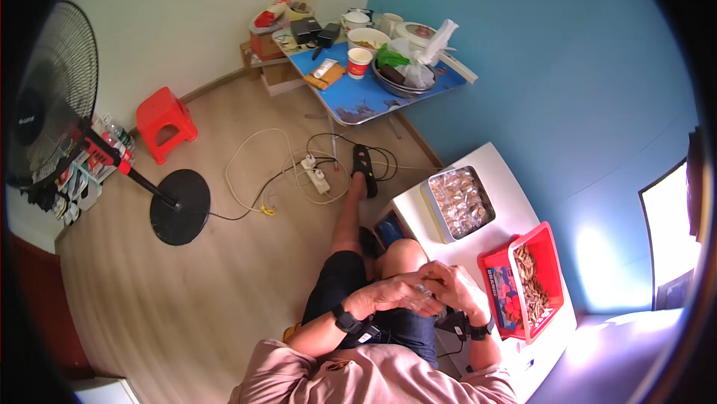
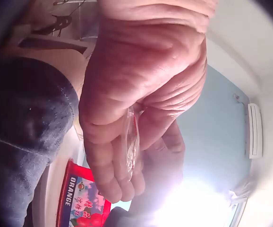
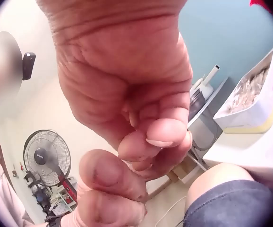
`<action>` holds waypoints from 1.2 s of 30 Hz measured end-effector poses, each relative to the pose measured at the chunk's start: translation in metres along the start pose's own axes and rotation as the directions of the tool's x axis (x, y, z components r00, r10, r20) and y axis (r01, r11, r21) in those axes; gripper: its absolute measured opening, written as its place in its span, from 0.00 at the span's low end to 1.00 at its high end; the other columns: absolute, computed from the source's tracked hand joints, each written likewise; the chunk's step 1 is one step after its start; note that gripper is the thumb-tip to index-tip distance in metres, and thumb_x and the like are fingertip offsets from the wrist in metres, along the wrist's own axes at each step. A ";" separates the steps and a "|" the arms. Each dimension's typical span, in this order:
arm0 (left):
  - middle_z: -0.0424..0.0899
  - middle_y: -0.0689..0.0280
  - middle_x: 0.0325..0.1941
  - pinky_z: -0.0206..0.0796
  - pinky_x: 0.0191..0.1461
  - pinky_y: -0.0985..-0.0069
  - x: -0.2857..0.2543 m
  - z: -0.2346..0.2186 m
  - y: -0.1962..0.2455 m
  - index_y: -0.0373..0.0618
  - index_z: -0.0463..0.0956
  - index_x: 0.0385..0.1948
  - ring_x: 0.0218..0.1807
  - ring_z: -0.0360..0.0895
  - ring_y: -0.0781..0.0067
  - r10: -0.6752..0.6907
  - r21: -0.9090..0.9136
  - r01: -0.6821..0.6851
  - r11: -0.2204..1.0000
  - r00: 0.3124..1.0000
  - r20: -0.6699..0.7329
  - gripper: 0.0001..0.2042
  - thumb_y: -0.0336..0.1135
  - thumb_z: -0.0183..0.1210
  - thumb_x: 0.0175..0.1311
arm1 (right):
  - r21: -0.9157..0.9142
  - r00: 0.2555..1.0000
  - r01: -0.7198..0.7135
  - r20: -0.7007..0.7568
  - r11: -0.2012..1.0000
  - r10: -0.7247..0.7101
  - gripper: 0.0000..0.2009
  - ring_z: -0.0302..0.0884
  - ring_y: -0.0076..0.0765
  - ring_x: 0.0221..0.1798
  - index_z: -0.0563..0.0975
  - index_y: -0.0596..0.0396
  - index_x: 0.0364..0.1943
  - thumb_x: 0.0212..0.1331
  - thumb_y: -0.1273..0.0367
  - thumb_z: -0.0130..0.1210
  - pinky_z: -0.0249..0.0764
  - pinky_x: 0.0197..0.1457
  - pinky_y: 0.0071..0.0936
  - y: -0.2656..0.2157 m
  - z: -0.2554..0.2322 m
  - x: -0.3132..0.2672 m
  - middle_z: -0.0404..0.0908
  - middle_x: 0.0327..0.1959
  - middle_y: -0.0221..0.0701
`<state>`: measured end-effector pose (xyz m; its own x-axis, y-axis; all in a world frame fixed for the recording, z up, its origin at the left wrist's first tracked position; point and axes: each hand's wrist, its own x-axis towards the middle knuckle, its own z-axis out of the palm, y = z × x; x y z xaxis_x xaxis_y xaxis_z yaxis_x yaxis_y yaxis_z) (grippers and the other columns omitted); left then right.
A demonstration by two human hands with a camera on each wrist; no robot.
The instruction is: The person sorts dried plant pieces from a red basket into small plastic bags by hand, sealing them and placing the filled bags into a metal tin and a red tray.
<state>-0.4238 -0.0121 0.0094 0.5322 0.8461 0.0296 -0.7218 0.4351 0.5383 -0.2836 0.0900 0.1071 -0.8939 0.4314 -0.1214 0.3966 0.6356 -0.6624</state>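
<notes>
Above the lap, the two hands meet. My left hand (image 1: 388, 296) pinches a small clear plastic wrapper (image 2: 132, 146) between thumb and fingers; something reddish shows inside it. In the right wrist view, the fingers of my right hand (image 3: 127, 94) are curled, thumb and a fingertip together, beside the left fingertips (image 3: 110, 189). A small tan bit (image 3: 132, 118) shows within its curl; whether it is a finger or an object I cannot tell. Right of the hands, a red basket (image 1: 508, 296) holds brown stick-like pieces (image 1: 532, 284). A white-rimmed tin (image 1: 448, 232) holds wrapped pieces (image 1: 461, 199).
The basket and tin stand on a white cabinet (image 1: 489, 169) beside the right leg. A blue folding table (image 1: 358, 109) bears cups and bowls. On the floor are a power strip (image 1: 319, 181) with cables, a red stool (image 1: 166, 116) and a standing fan (image 1: 180, 206).
</notes>
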 end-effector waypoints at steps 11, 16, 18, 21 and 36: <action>0.83 0.52 0.47 0.68 0.64 0.61 -0.032 -0.046 -0.023 0.36 0.67 0.60 0.53 0.80 0.56 0.054 -0.186 -0.106 0.977 0.964 -0.262 0.22 0.27 0.51 0.62 | -0.148 0.820 -0.355 -0.524 0.923 0.232 0.10 0.82 0.47 0.35 0.81 0.54 0.39 0.53 0.69 0.57 0.76 0.40 0.37 0.114 -0.046 0.070 0.83 0.31 0.41; 0.84 0.56 0.41 0.70 0.61 0.61 -0.036 -0.072 -0.028 0.37 0.72 0.53 0.49 0.82 0.57 0.107 -0.286 -0.202 0.937 0.943 -0.316 0.20 0.21 0.50 0.56 | -0.177 0.831 -0.491 -0.390 0.853 0.397 0.16 0.82 0.47 0.41 0.82 0.52 0.41 0.48 0.62 0.62 0.76 0.46 0.39 0.134 -0.044 0.086 0.84 0.36 0.41; 0.83 0.60 0.36 0.71 0.58 0.62 -0.036 -0.072 -0.023 0.37 0.74 0.50 0.46 0.82 0.59 0.097 -0.319 -0.213 0.923 0.935 -0.341 0.19 0.20 0.52 0.53 | -0.270 0.841 -0.512 -0.351 0.816 0.412 0.17 0.82 0.48 0.42 0.81 0.51 0.43 0.47 0.61 0.62 0.76 0.47 0.40 0.139 -0.042 0.090 0.83 0.36 0.42; 0.82 0.62 0.33 0.72 0.58 0.62 -0.036 -0.073 -0.016 0.37 0.74 0.50 0.43 0.81 0.61 0.097 -0.289 -0.233 0.929 0.905 -0.415 0.18 0.22 0.53 0.54 | -0.397 0.848 -0.529 -0.286 0.750 0.446 0.20 0.81 0.51 0.44 0.80 0.50 0.46 0.45 0.62 0.63 0.76 0.48 0.44 0.142 -0.043 0.088 0.83 0.36 0.44; 0.79 0.63 0.29 0.74 0.50 0.65 -0.038 -0.082 -0.012 0.38 0.76 0.43 0.37 0.80 0.64 0.089 -0.310 -0.264 0.913 0.872 -0.481 0.10 0.28 0.53 0.60 | -0.505 0.859 -0.510 -0.335 0.696 0.386 0.08 0.80 0.50 0.36 0.81 0.52 0.30 0.43 0.68 0.58 0.75 0.41 0.44 0.163 -0.045 0.083 0.82 0.28 0.39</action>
<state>-0.4720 -0.0243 -0.0671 0.1872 0.9247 -0.3314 -0.9369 0.2695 0.2227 -0.2840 0.2580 0.0222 -0.5451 0.8308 -0.1121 0.8374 0.5459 -0.0261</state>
